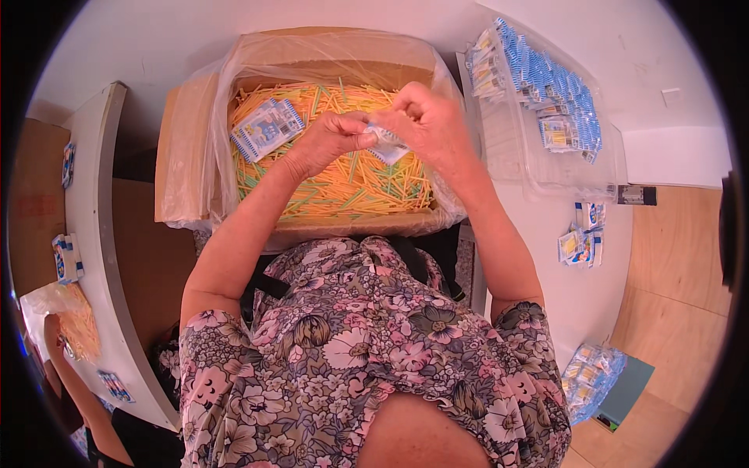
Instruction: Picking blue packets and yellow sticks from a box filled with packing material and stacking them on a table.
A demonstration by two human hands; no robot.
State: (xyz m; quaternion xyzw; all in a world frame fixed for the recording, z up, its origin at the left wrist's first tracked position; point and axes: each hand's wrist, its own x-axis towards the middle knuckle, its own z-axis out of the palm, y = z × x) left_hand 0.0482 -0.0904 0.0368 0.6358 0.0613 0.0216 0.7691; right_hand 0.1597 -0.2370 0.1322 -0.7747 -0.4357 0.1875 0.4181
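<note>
Both of my hands are over an open cardboard box [187, 148] lined with clear plastic. Inside it lie many thin orange, yellow and green sticks [343, 183]. A small clear-and-white plastic packet [388, 148] is pinched between my hands. My left hand [331, 140] has its thumb and fingers closed at the packet's left end. Fingers bent, my right hand [431, 125] grips its upper right side and hides part of it. To the left of my left hand, some blue-and-white striped packets [268, 131] rest on the sticks.
At the right, a clear plastic bin [538, 175] holds many blue-striped packets [558, 97]. Several loose packets [583, 238] lie on the white table [538, 257] below it. A filled blue bag [593, 378] is lower right. Far left, another person's arm [82, 390] reaches toward a bag of sticks [78, 324].
</note>
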